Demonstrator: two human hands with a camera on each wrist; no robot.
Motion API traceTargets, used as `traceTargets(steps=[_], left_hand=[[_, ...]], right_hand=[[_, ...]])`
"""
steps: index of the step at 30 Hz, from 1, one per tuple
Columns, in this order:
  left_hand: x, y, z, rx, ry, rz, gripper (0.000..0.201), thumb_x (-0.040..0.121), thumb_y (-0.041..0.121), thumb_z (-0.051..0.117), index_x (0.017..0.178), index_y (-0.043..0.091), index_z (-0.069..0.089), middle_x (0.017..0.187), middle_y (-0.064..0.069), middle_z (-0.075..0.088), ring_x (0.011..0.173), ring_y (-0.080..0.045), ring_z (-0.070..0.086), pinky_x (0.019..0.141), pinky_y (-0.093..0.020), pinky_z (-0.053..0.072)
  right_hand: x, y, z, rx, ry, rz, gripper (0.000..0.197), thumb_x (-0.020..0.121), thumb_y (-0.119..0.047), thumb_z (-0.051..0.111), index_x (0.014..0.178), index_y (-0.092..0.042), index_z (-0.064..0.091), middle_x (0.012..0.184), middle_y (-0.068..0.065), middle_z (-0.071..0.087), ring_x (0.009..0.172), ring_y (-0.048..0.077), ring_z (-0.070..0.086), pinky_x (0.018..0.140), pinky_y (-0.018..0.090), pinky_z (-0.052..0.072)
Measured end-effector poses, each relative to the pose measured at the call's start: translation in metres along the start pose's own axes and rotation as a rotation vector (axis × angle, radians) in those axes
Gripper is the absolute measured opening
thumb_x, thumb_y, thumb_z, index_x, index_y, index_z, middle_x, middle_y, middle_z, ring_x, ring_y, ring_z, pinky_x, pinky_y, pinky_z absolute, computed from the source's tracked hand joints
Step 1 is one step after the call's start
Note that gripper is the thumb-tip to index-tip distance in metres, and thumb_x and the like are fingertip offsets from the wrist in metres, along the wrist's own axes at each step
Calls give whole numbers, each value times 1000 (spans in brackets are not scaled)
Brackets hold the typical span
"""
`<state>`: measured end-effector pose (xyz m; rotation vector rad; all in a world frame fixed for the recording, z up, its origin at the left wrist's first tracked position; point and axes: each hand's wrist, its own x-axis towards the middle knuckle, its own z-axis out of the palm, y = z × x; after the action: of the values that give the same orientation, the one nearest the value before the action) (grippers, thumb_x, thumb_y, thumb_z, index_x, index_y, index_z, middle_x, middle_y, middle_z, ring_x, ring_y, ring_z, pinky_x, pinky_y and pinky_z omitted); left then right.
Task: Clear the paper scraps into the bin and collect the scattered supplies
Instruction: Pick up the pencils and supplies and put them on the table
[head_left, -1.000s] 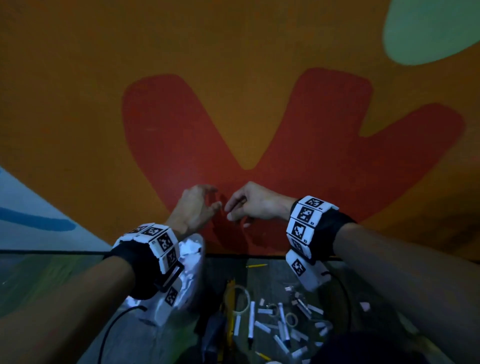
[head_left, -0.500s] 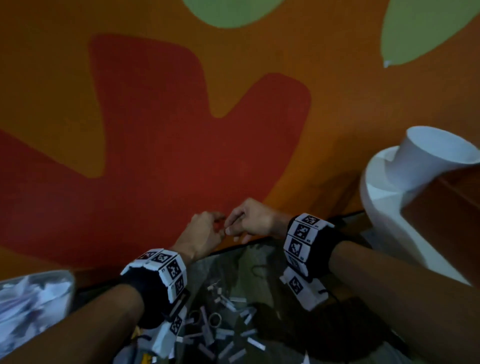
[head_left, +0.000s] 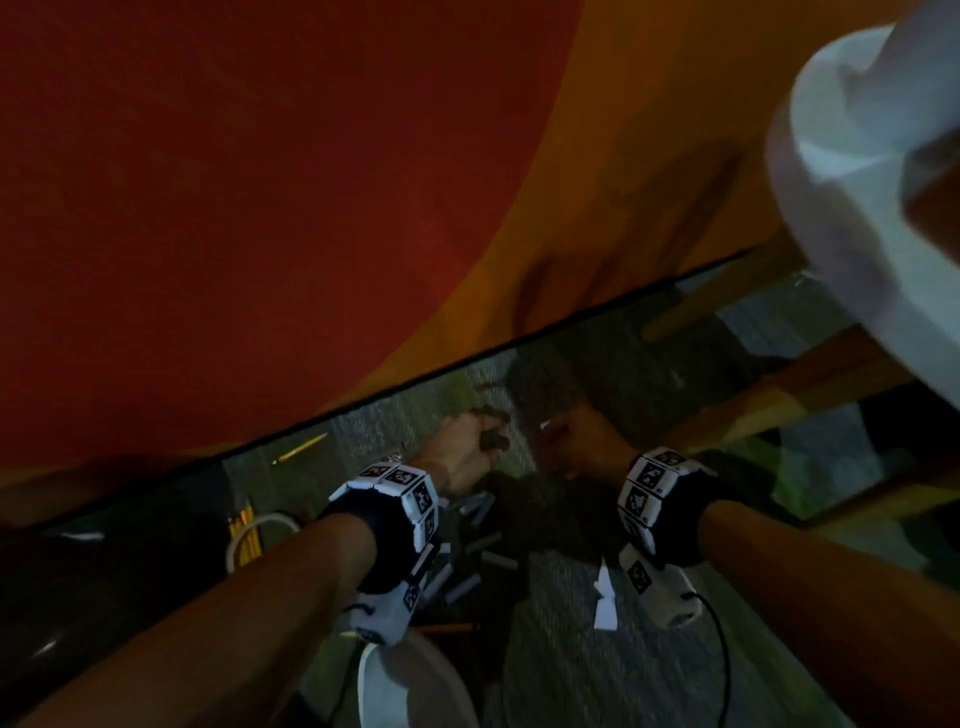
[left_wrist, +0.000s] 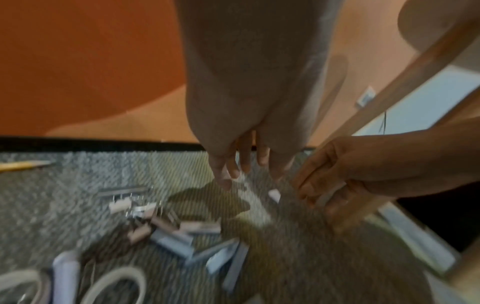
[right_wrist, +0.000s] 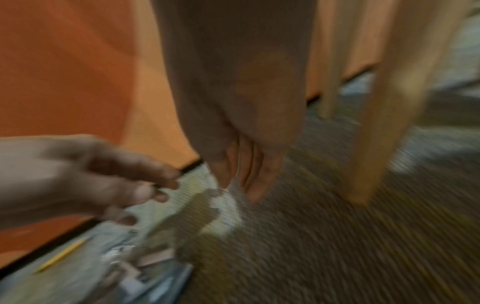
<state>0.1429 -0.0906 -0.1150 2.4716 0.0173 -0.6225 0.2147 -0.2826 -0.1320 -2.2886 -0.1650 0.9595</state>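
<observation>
paper scraps (left_wrist: 275, 195), small and white, lie on the grey carpet (left_wrist: 324, 257) just below both hands; one small piece sits between the fingertips of the two hands in the left wrist view, and a larger white scrap (head_left: 604, 597) lies nearer the body, beside the right wrist. the left hand (head_left: 457, 457) hangs over the carpet with fingers (left_wrist: 223, 174) pointing down, slightly parted and loosely extended; it grips nothing that shows. the right hand (head_left: 582, 441) is close beside it, fingers (right_wrist: 255, 185) held together and pointing down, thumb near them; whether it pinches a scrap i cannot tell, the views are blurred. a heap of short white and grey supplies (left_wrist: 182, 236) lies scattered on the carpet under the left wrist, with tape rings (left_wrist: 116, 288) near them and a yellow pencil (head_left: 298, 449) by the wall's black base. a white rounded container rim (head_left: 415, 691) shows at the bottom edge of the head view; its contents are hidden.
</observation>
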Motion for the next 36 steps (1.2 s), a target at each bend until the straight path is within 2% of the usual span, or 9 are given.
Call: traceTargets(steps=[5, 8, 12, 17, 24, 26, 28, 33, 36], left_hand=[[18, -20, 28, -55, -82, -87, 49, 98, 30, 58, 145, 20, 47, 144, -5, 51, 128, -25, 51, 103, -34, 44], [28, -28, 37, -11, -120, -96, 53, 99, 32, 56, 148, 17, 42, 147, -8, 47, 131, -28, 47, 102, -35, 41], [35, -39, 49, 137, -208, -74, 68, 97, 40, 55, 155, 21, 25, 159, -7, 29, 144, -32, 27, 114, -54, 29], [38, -37, 50, 234, -274, -43, 75, 95, 39, 59, 156, 19, 19, 161, -4, 21, 146, -32, 21, 115, -62, 19], [24, -25, 43, 115, -189, -4, 76, 96, 29, 60, 158, 22, 18, 155, -10, 36, 141, -34, 35, 110, -53, 36], [13, -13, 49, 105, -166, 31, 67, 97, 26, 58, 155, 16, 26, 150, -12, 41, 137, -34, 38, 108, -45, 39], [0, 2, 57, 115, -215, 44, 57, 100, 27, 55, 150, 9, 34, 150, -16, 38, 138, -34, 36, 108, -43, 37], [-31, 23, 73, 118, -286, 106, 53, 102, 30, 52, 148, 9, 37, 154, -18, 34, 144, -32, 31, 113, -42, 33], [-39, 27, 75, 71, -293, 117, 53, 102, 26, 53, 148, 7, 38, 150, -18, 39, 140, -33, 36, 109, -40, 36]], right_hand=[[25, 38, 7, -30, 210, 135, 33, 83, -9, 75, 115, -2, 69, 115, 16, 68, 106, 30, 64, 93, 39, 52], [40, 45, 16, 2, 287, 114, 37, 84, -10, 75, 119, -4, 65, 109, 4, 64, 105, 19, 60, 84, 24, 43], [63, 48, 29, -52, 367, 130, 50, 84, -21, 77, 129, -8, 59, 123, 12, 62, 114, 30, 59, 91, 34, 46], [81, 49, 30, -36, 369, 81, 19, 81, -16, 78, 98, -10, 72, 102, 14, 72, 98, 31, 67, 86, 39, 54], [43, 52, 19, 73, 377, 11, 12, 78, -17, 83, 82, -9, 75, 84, 6, 73, 71, 9, 64, 67, 17, 50], [14, 62, 22, 147, 371, -53, 13, 75, -16, 85, 78, -10, 74, 74, 4, 73, 65, 10, 65, 65, 26, 55], [-23, 75, 29, 166, 274, -50, 20, 75, -14, 84, 90, -12, 71, 77, 4, 73, 71, 16, 69, 69, 37, 59], [-102, 124, 46, 47, -84, 181, 55, 83, -9, 76, 133, -13, 53, 106, 2, 64, 76, 0, 56, 58, 4, 45], [-116, 153, 54, 7, -26, 188, 57, 84, -13, 77, 135, -13, 53, 106, 11, 71, 84, 15, 65, 65, 19, 52]])
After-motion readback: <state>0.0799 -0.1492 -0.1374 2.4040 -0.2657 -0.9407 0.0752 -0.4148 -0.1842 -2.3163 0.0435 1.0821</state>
